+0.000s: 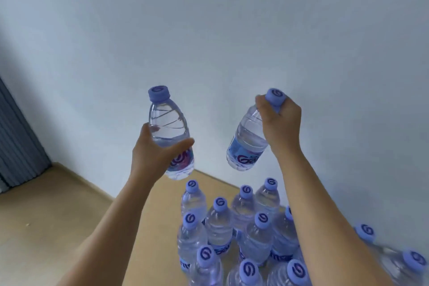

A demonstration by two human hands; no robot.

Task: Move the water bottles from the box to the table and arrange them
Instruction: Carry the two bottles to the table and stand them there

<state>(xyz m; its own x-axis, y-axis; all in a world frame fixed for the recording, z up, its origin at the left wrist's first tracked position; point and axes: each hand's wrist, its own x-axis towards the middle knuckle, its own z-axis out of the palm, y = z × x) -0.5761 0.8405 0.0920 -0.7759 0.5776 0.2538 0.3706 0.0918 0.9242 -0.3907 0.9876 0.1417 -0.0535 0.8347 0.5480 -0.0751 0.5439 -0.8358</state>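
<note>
Two clear plastic water bottles with light-blue caps are held up in the air, one in each hand, against a pale wall (209, 18). Left hand (153, 155) wraps around the lower body of the left-held bottle (170, 132), thumb across the front just above the blue-and-pink label; this bottle stands nearly upright, cap on top. Right hand (279, 123) grips the right-held bottle (248, 141) at its neck and cap, fingers curled over the top, so the bottle hangs tilted with its base swung toward the left. The two held bottles are near each other but apart.

Below them, a tight cluster of standing bottles (232, 227) of the same kind sits upright on a light wooden table surface (69, 216), caps up, bodies touching one another. More capped bottles (394, 253) show at the lower right edge, partly behind the right forearm and blurred. A grey ribbed panel (16, 141) stands at far left. No box can be made out.
</note>
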